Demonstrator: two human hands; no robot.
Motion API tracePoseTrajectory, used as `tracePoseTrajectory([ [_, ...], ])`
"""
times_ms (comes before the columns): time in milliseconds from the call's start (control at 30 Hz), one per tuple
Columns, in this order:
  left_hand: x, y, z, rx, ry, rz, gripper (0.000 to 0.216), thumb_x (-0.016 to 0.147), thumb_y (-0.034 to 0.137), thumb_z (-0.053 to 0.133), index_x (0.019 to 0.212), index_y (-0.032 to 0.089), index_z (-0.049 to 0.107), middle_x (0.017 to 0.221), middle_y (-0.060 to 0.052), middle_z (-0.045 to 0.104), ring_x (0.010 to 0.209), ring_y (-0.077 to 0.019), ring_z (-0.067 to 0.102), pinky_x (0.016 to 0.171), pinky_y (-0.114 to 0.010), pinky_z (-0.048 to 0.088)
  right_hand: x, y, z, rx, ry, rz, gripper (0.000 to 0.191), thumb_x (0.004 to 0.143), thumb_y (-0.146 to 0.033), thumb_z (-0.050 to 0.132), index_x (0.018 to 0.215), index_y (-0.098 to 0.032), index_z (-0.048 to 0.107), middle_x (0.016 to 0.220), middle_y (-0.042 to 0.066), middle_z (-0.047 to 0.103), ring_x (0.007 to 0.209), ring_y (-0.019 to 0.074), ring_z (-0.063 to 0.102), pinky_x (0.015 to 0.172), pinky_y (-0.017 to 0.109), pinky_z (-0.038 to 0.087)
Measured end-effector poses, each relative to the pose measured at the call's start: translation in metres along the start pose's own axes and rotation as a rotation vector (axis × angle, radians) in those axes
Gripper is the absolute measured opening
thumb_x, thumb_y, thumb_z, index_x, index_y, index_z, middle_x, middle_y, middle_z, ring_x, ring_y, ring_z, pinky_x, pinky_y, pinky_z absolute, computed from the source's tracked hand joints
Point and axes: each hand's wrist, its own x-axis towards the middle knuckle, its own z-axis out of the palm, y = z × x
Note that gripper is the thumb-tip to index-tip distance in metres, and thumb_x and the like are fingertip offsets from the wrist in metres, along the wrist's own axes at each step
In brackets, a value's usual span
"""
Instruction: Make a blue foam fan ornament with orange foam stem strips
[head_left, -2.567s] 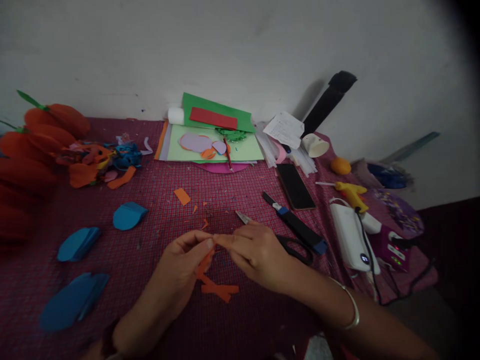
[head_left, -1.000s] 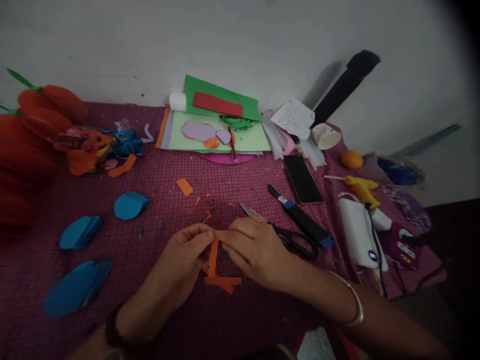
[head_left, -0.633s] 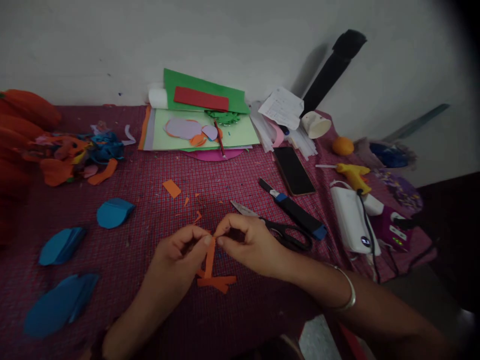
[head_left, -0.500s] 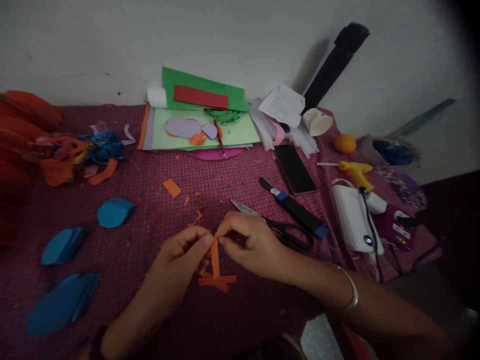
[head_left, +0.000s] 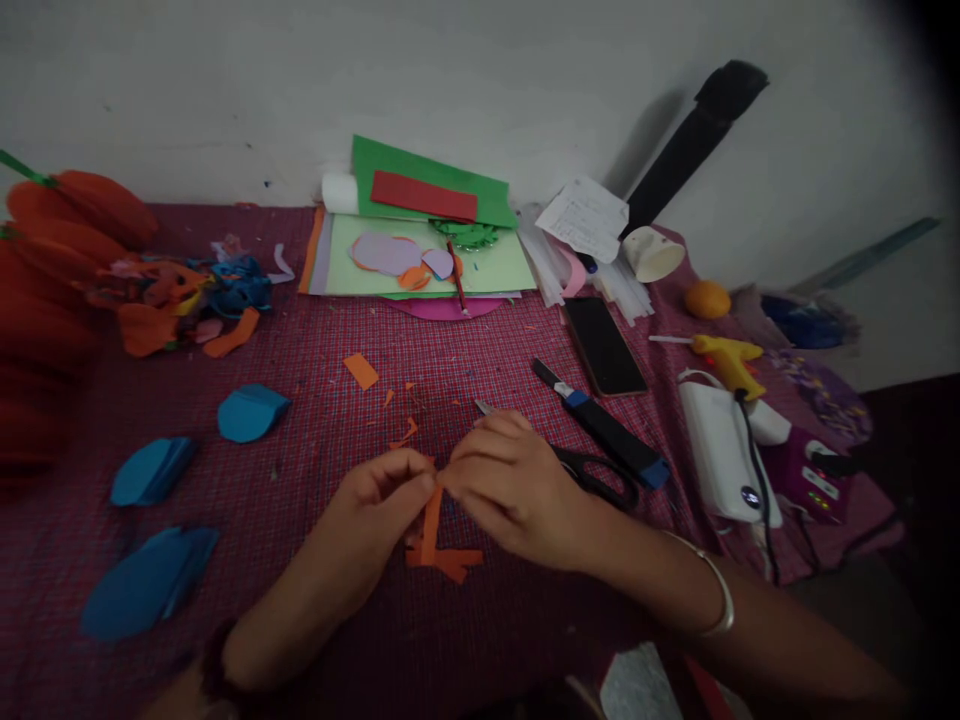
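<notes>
The orange strip hangs from the left hand, its upper end clamped in that grip between thumb and forefinger. The right hand meets it there, fingertips bunched together right at the same end; from here I can't tell whether that grip has hold of the strip. Below, the strip's lower end sits over a small cluster of orange scraps, though whether it touches them is hard to say. The worktop wears a checked reddish cloth. Scissors lie partly behind the right hand, with a black-and-blue cutter and a phone farther back. Three blue paper bundles lie off to the left. Coloured sheets are stacked at the back, near a plain grey wall
</notes>
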Motion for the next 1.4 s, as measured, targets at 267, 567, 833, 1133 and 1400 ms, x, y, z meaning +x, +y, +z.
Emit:
tracePoseTrajectory([
  [267,-0.004,0.013,0.001,0.653,0.118,0.47,0.018,0.08,0.022,0.052,0.063,0.021,0.056,0.057,0.003,0.051,0.052,-0.0113,0.046,0.051,-0.024,0.035,0.001,0.005,0.001,0.37,-0.047,0.251,0.012,0.084,-0.013,0.055,0.083,-0.018,0.065,0.073,-0.002,0.066,0.069,0.0104,0.058,0.072,0.026,0.042],
  [567,-0.002,0.009,-0.002,0.463,0.006,0.22,0.025,0.086,0.032,0.051,0.064,0.02,0.054,0.054,0.004,0.046,0.051,-0.0107,0.041,0.049,-0.023,0.033,-0.002,0.003,0.0,0.154,-0.089,0.185,0.017,0.081,-0.008,0.05,0.078,-0.018,0.063,0.065,-0.004,0.062,0.063,0.01,0.052,0.071,0.027,0.038],
  [833,0.003,-0.003,0.002,-0.01,-0.027,-0.025,0.028,0.083,0.036,0.055,0.061,0.019,0.05,0.05,0.006,0.042,0.045,-0.0077,0.034,0.045,-0.021,0.029,-0.004,0.0,0.001,-0.278,-0.079,-0.062,0.02,0.094,-0.019,0.044,0.088,-0.018,0.063,0.065,0.001,0.059,0.067,0.016,0.048,0.084,0.036,0.036],
  [1133,-0.004,0.014,-0.003,0.467,0.071,0.185,0.02,0.078,0.033,0.054,0.063,0.02,0.055,0.055,0.004,0.047,0.052,-0.0113,0.041,0.049,-0.023,0.033,-0.001,-0.005,0.004,0.386,-0.087,0.354,0.01,0.084,-0.013,0.051,0.086,-0.017,0.061,0.07,-0.003,0.059,0.063,0.0088,0.053,0.061,0.022,0.04],
  [1400,-0.003,0.013,0.003,0.245,-0.044,0.093,0.016,0.072,0.029,0.06,0.059,0.019,0.057,0.052,0.004,0.047,0.048,-0.0094,0.038,0.045,-0.022,0.028,-0.001,-0.009,0.01,0.681,0.012,0.549,0.01,0.077,-0.009,0.051,0.077,-0.015,0.059,0.058,-0.007,0.048,0.049,0.0051,0.04,0.045,0.016,0.032],
])
